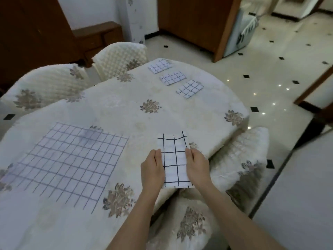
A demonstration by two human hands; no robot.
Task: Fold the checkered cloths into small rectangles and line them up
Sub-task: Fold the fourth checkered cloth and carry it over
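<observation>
Pinches folded cloth [173, 159] in left hand [153, 168] and right hand [197, 166] at edge of table [137, 141], risking unfolding through slack grip.

A white strip cloth [173, 159] with dark lines is folded long and thin. It lies at the near right edge of the table [126, 109]. The left hand [153, 168] and the right hand [197, 166] hold its long sides. A big cloth [66, 163] lies open and flat by the left edge. Three little folded ones sit in a slanted row by the far right edge, close but apart: the far cloth [160, 66], the middle cloth [172, 77] and the near cloth [190, 88].
</observation>
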